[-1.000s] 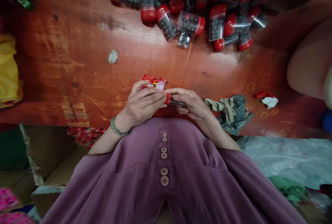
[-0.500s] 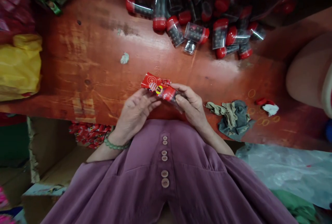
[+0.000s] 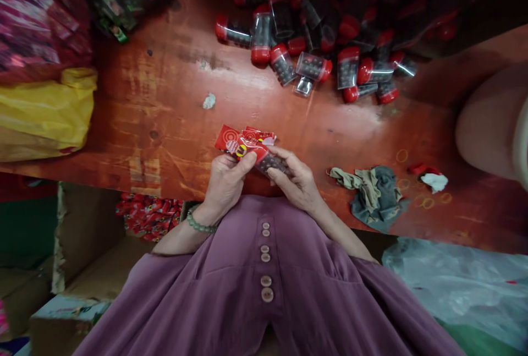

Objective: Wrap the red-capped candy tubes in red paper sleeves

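Note:
A small clear bottle of dark balls with a red cap (image 3: pixel 270 163) is held just above the table's front edge. Around its cap end sits a printed red wrapper (image 3: pixel 228 137). My left hand (image 3: pixel 226 180) grips the wrapped end, thumb on top. Closed on the clear end is my right hand (image 3: pixel 297 181), its thumb near the bottle's lower side. Another printed red piece (image 3: pixel 259 135) shows just behind the bottle; whether it is a separate packet I cannot tell.
Many red-capped bottles (image 3: pixel 313 67) lie piled at the back. A yellow bag (image 3: pixel 49 114) sits left, a pale bucket (image 3: pixel 490 119) right. Crumpled grey cloth (image 3: pixel 379 196) lies near the front edge. Below the table, a cardboard box (image 3: pixel 78 235) stands beside red packets (image 3: pixel 150 215).
My left hand has gone from loose fingers below the wrapper to a thumb-on-top grip. The wrapped bottle has shifted slightly left and down, and the view has turned a little.

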`<act>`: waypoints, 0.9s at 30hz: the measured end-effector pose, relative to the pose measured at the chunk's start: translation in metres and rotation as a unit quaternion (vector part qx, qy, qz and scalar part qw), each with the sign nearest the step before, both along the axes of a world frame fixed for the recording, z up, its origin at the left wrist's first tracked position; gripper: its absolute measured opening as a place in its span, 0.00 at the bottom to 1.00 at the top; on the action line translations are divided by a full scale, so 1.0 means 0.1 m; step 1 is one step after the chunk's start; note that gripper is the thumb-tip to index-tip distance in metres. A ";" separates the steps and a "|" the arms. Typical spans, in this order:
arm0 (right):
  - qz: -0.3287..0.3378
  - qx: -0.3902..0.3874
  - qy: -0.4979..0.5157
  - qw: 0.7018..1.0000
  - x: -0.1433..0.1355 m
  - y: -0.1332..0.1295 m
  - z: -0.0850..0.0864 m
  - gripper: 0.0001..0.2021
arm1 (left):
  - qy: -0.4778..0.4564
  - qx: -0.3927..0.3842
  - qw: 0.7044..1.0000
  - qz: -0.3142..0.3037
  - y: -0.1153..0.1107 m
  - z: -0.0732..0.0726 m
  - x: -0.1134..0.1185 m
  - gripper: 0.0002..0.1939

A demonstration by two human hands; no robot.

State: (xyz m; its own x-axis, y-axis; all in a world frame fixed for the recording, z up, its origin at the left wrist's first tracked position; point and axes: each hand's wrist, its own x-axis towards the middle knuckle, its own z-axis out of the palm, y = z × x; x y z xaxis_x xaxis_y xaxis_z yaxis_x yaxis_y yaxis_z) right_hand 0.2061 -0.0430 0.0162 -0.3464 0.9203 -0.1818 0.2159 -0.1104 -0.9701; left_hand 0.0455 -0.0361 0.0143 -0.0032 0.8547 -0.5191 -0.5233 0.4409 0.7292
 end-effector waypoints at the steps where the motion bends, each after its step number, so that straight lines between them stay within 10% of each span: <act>1: -0.007 0.028 -0.005 1.000 0.00 0.00 -0.01 0.20 | 0.019 0.008 1.000 0.000 -0.01 -0.02 0.00 0.13; 5: -0.005 0.089 -0.022 0.996 0.01 0.06 -0.01 0.19 | 0.080 0.035 0.996 -0.026 0.00 -0.07 -0.01 0.13; 11: -0.018 -0.059 0.045 0.997 0.01 0.11 -0.02 0.24 | 0.098 0.067 0.991 -0.069 0.10 -0.11 -0.06 0.12; 19: 0.030 0.149 -0.023 0.988 -0.06 0.15 -0.10 0.20 | 0.027 0.053 0.998 0.000 0.20 -0.03 -0.01 0.16; 27: 0.010 0.104 0.001 0.995 -0.08 0.17 -0.11 0.20 | -0.012 0.088 0.991 -0.095 0.24 -0.06 -0.06 0.14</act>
State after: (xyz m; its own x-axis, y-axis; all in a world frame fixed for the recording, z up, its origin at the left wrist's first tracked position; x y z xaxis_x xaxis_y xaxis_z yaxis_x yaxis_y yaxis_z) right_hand 0.1986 -0.0265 0.0048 -0.3657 0.9307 0.0122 0.2133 0.0965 -0.9722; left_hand 0.0394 -0.0122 0.0080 0.1769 0.9164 -0.3591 -0.4605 0.3995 0.7927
